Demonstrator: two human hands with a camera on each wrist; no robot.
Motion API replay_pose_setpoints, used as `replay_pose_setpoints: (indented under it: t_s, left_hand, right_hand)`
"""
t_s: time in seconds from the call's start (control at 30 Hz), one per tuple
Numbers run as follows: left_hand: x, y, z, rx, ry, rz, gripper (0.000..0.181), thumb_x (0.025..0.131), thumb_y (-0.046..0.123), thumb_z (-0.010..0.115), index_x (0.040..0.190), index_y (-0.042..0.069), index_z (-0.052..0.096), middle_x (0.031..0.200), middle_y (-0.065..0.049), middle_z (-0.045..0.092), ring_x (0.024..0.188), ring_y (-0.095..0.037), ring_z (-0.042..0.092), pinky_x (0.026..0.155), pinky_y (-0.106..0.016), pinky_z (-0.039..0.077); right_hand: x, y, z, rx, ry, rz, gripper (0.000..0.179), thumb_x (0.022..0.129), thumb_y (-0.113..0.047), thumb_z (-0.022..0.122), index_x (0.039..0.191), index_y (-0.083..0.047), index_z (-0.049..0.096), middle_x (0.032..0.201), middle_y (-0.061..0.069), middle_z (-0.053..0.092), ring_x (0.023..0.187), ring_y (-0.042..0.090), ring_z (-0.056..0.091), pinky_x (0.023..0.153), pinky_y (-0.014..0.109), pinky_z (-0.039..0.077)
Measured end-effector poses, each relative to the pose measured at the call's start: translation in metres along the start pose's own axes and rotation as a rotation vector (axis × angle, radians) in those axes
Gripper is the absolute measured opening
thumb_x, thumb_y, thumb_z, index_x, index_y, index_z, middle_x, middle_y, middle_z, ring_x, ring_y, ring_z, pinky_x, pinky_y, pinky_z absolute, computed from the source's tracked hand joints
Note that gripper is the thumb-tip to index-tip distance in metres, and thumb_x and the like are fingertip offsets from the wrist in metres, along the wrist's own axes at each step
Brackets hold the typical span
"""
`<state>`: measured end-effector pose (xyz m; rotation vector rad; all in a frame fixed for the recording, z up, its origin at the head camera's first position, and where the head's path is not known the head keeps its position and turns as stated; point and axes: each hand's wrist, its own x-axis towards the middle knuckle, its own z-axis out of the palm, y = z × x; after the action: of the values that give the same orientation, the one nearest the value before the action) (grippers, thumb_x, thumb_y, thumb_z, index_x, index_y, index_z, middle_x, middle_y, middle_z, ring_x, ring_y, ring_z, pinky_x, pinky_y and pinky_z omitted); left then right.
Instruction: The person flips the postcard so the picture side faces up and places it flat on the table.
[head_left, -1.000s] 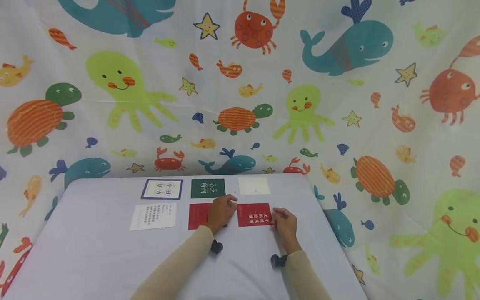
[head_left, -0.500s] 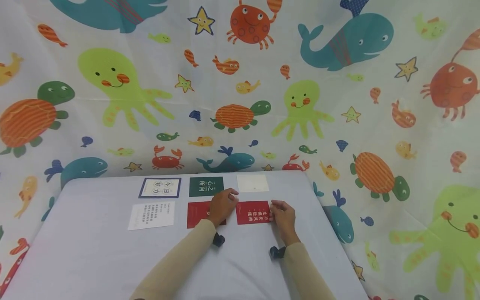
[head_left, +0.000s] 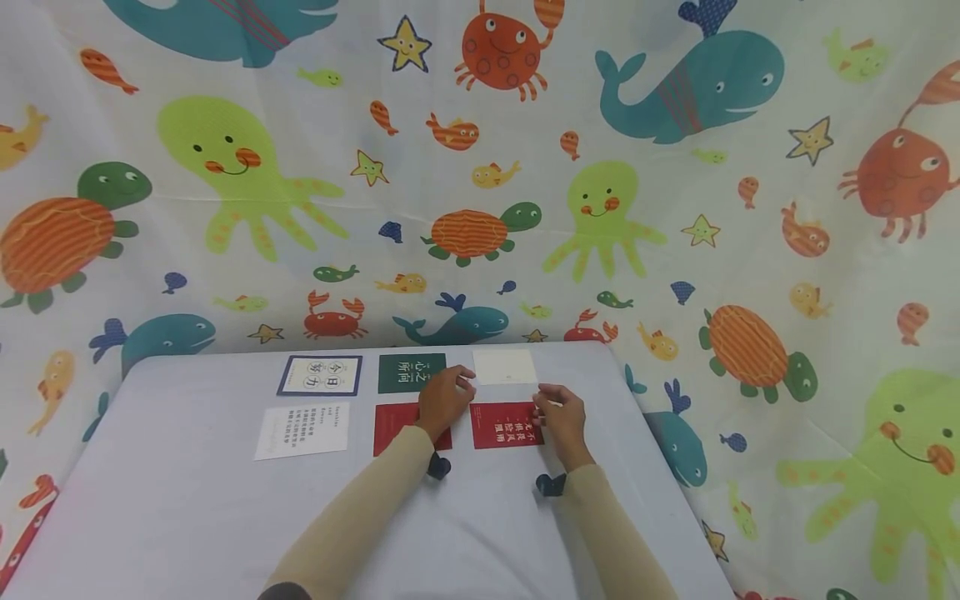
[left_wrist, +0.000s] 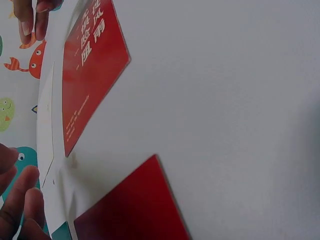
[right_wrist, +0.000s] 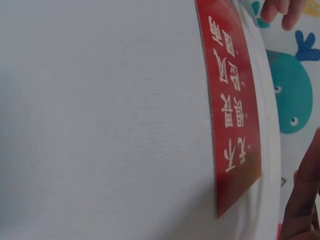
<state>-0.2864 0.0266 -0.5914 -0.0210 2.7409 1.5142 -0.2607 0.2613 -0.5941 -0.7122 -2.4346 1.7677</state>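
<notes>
My left hand [head_left: 446, 402] hovers over a red card [head_left: 392, 427], hiding part of it, with fingers loosely bent and nothing held. To its right lies another red card [head_left: 504, 427] with white Chinese characters, flat on the table. My right hand [head_left: 561, 420] is at that card's upper right corner; in the head view its fingers overlap the edge. In the right wrist view, the fingers [right_wrist: 303, 192] are raised off the lettered card [right_wrist: 235, 100]. The left wrist view has the left fingers [left_wrist: 20, 202] raised beside both red cards.
Behind the red cards lie a green card [head_left: 401, 373] and a pale card [head_left: 504, 367]. Farther left are a blue-bordered card [head_left: 318, 376] and a white card with text [head_left: 303, 430]. A sea-animal cloth [head_left: 480, 183] hangs behind the white-covered table [head_left: 187, 500].
Both hands have moved slightly away from me, toward the back row, and the right hand a little left. The lettered red card has shifted slightly; the other cards stay put.
</notes>
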Motion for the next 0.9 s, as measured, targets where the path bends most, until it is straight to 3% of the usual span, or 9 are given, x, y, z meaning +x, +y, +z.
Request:
replay_pose_setpoints:
  t_s: [0.47,0.9]
  left_hand:
    - [0.013,0.004,-0.001,0.006,0.001,-0.006,0.035,0.091,0.023,0.083,0.124,0.018,0.073,0.116,-0.006,0.079,0.11,-0.028,0.073,0.1,-0.056,0.059]
    - [0.027,-0.003,-0.003,0.025,-0.006,-0.015,0.036,0.092,0.022,0.083,0.126,0.016,0.073,0.122,-0.006,0.079,0.115,-0.029,0.074,0.105,-0.057,0.056]
  right_hand:
    - [0.016,-0.02,0.008,0.014,-0.042,-0.01,0.038,0.1,-0.021,0.074,0.137,-0.014,0.068,0.129,0.011,0.067,0.095,0.022,0.075,0.075,0.029,0.063]
    - [0.027,-0.025,0.018,0.009,-0.061,0.01,0.04,0.1,-0.025,0.075,0.139,-0.019,0.067,0.143,0.008,0.066,0.106,0.024,0.077,0.085,0.03,0.064]
